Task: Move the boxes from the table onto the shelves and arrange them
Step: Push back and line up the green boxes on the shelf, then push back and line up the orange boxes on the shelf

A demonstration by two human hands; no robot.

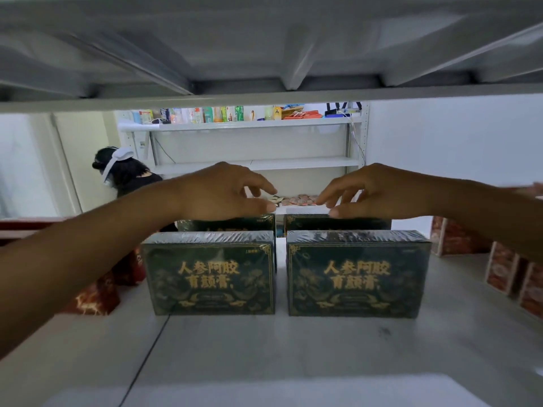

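Four dark green boxes with gold lettering stand upright on the grey shelf (293, 362), two in front and two behind. The front left box (210, 277) and front right box (357, 277) face me. Only the top strips of the rear left box (235, 224) and rear right box (352, 223) show. My left hand (226, 192) hovers just over the rear left box, fingers loosely spread, holding nothing. Above the rear right box is my right hand (373, 192), its thumb tip at the box's top edge and its fingers relaxed.
Red patterned boxes stand on the shelf at the left (97, 298) and at the right (505, 271). The shelf above (264, 98) hangs low overhead. Behind, a person wearing a headset (123, 171) stands by white wall shelves (249, 124) stocked with small goods.
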